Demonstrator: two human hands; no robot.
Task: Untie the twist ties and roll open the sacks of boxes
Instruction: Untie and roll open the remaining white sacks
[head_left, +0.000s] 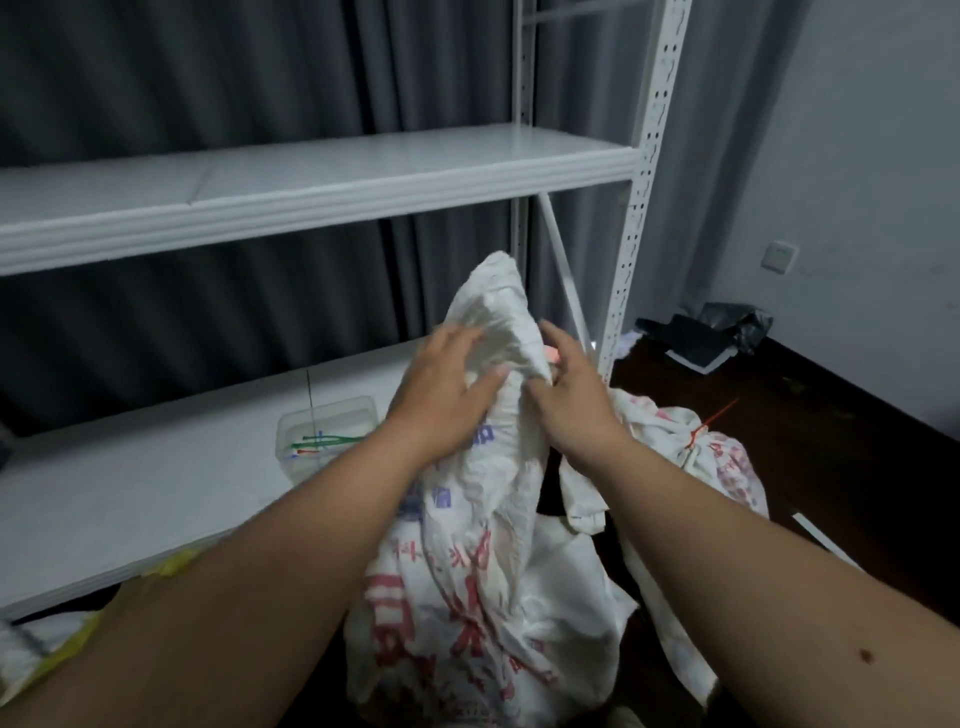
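Shelving unit (322, 176): we see a white metal rack with perforated uprights, standing in front of a grey curtain (208, 67); its lower shelf runs behind our forearms.
Front sack (467, 571): we note a white woven sack with red and blue print, standing upright on the dark floor (779, 441) just in front of the lower shelf; its gathered neck rises to a crumpled peak between our hands.
Second sack (722, 457): we find it to the right of the front sack and touching it, its neck bound by a red twist tie (696, 434).
Left hand (441, 387): we hold it against the left side of the front sack's neck, fingers curled into the gathered cloth, thumb lying across the fabric.
Right hand (571, 384): we hold it against the right side of the neck, fingertips pinching a fold of cloth; a small pink-red spot shows at the fingertips, and we cannot tell whether it is a tie.
Clear tray (324, 436): we see it on the lower shelf, left of the left forearm, holding green and red ties.
Black bag (711, 332): we see it on the floor by the far wall, well apart from the sacks.
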